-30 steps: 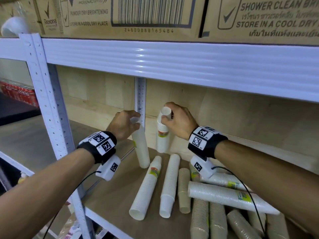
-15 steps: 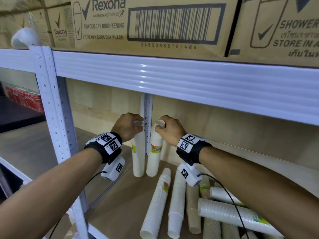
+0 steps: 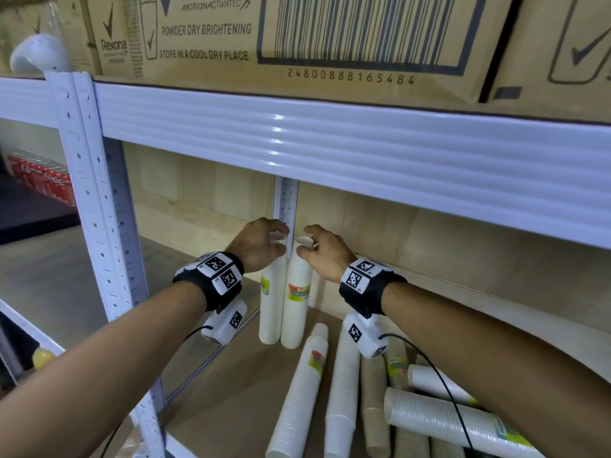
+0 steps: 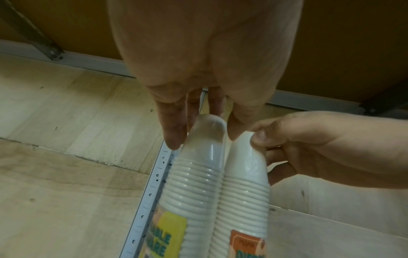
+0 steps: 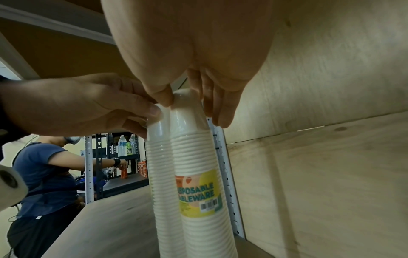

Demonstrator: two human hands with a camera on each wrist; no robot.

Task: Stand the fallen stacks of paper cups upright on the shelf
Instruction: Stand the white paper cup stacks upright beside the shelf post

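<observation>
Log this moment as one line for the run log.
left hand grips left cup stack top | right hand grips right cup stack top | both upright, touching

Upright white cup stacks [image 3: 284,302], touching

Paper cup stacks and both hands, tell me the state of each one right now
Left white stack: upright, touching its neighbour.
Right white stack: upright against the rear post.
Fallen white stacks: lying flat on the shelf.
Fallen brown stacks: lying flat.
Left hand: fingertips round left stack's top.
Right hand: pinches right stack's top.
</observation>
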